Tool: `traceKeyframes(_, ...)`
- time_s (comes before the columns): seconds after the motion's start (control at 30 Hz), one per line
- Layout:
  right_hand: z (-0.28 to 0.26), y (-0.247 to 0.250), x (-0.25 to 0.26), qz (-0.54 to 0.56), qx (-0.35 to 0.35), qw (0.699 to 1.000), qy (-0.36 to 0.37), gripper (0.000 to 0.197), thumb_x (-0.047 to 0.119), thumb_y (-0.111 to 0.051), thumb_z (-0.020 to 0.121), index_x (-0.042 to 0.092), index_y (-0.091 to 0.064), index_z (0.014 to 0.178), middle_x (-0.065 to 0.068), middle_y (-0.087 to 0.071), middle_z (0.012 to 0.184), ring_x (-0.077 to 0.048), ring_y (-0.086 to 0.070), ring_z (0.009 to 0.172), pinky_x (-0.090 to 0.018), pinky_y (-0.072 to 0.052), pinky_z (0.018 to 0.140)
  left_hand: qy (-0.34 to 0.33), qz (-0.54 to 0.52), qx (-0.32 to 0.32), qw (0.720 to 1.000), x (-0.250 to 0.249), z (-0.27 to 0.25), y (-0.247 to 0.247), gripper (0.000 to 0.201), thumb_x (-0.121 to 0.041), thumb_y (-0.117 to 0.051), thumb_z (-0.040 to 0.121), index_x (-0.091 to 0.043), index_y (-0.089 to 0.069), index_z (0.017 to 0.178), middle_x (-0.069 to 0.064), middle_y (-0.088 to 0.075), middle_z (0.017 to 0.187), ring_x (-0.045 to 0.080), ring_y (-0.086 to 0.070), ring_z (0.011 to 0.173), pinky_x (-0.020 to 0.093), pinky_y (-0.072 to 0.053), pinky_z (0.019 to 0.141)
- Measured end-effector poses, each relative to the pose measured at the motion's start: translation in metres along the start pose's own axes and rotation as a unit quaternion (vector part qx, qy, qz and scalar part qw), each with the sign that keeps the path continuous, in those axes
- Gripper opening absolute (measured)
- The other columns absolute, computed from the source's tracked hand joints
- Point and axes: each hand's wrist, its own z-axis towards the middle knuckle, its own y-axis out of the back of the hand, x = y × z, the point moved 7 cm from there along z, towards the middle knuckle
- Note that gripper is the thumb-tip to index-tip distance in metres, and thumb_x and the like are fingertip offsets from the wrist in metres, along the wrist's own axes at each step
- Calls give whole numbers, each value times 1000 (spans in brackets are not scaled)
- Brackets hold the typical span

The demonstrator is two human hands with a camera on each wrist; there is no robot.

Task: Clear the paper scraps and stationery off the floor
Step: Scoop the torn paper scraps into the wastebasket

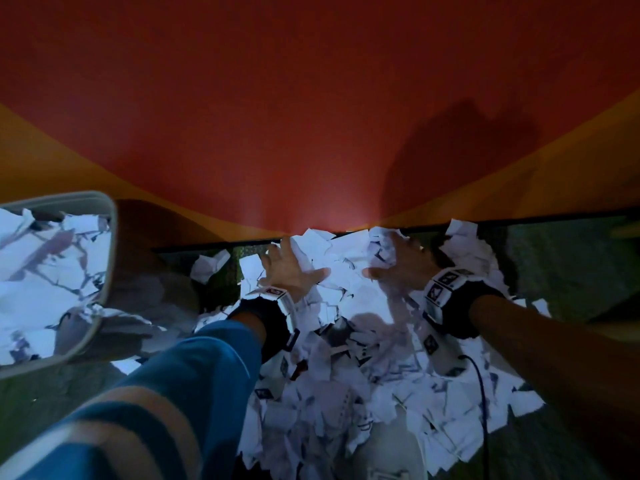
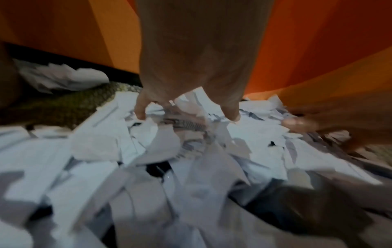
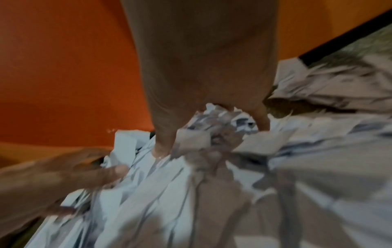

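Paper scraps (image 1: 349, 344) in a loose heap on the floor (image 1: 561, 258), spread from 12 o'clock at the foot of the orange wall (image 1: 311, 98) down to 6 o'clock. Judged very light, soft and slippery one on another; easy to crumple, no harm if squeezed. Left hand (image 1: 294, 275) at 11 o'clock on the far edge of the heap, fingers (image 2: 232, 112) spread and bent down, tips dug into the paper. Right hand (image 1: 398, 271) at 1 o'clock, likewise spread, fingers (image 3: 162, 144) curled down with crumpled paper bunched under the palm; cannot tell how firm this hold is. Best taken as a bundle: both hands cupped at the two sides, pressed toward each other, lifted from below. Single pieces likely to slide out and fall. Bin (image 1: 107, 265) at 9 o'clock, near the heap, already with white scraps inside. Stationery not clearly seen, perhaps buried.
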Motion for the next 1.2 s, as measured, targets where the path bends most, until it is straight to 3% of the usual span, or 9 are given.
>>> traceKeyframes(0.07,2,-16,9,-57,-5,998,-19,116,81,-65,65,28,-11,153,-12,-15,158,-41,-17,144,-55,-25,113,1,34,-4,999,-1,-5,-11,121,-67,-77,66,-23,-10,157,14,-11,162,38,-14,148,64,-24,113)
traceKeyframes(0.17,3,-32,32,-104,-23,994,16,97,81,-61,63,36,-31,144,-6,-29,149,-42,-28,136,-60,-35,102,-54,118,24,991,-10,-18,-27,112,-71,-62,78,-27,2,158,8,-3,166,36,-5,151,68,-21,109)
traceKeyframes(0.43,-8,-11,64,-11,-39,995,88,47,11,-65,89,11,-50,134,-14,-64,114,-31,-60,105,-30,-42,76,-195,92,0,976,-48,-26,-18,47,-15,-55,93,-23,-50,139,11,-60,124,31,-54,111,47,-52,84)
traceKeyframes(0.53,-19,18,68,-15,-27,996,79,9,10,-65,87,8,-59,93,-10,-61,87,-28,-60,86,-27,-37,70,-171,88,24,981,-60,-23,9,34,-7,-57,92,-15,-65,124,15,-68,113,33,-64,102,41,-53,83)
traceKeyframes(0.63,-33,46,73,16,-13,998,61,23,11,-66,85,13,-49,70,-5,-52,70,-22,-55,63,-31,-46,59,-171,85,24,981,-74,-32,48,30,-8,-61,92,-11,-68,121,16,-70,112,33,-65,105,41,-53,88)
traceKeyframes(0.73,-51,75,82,-3,-20,999,44,33,18,-73,82,13,-55,109,-6,-62,95,-14,-58,65,-19,-45,44,-166,104,22,980,-89,-47,89,21,-13,-61,93,-6,-68,112,16,-70,104,34,-64,101,37,-51,83)
traceKeyframes(0.87,-83,116,120,-44,-42,997,52,60,26,-80,78,4,-54,127,-15,-59,123,-27,-60,102,-30,-49,71,-168,111,17,979,-113,-83,159,5,-15,-65,92,-10,-66,91,11,-64,89,26,-59,82,30,-43,68)
traceKeyframes(1.0,-122,152,167,-66,-53,994,70,70,35,-82,75,7,-54,133,-10,-58,127,-28,-57,112,-31,-50,83,-184,126,-14,975,-124,-123,234,23,-14,-64,91,-16,-51,72,3,-53,72,23,-49,72,28,-35,63)
traceKeyframes(1.2,-181,179,257,-33,-60,990,124,61,27,-86,73,11,-59,125,-10,-61,118,-19,-64,86,-21,-47,58,-156,75,-91,981,-95,-172,345,36,-10,-67,85,-17,-45,58,3,-50,60,20,-45,53,27,-34,48)
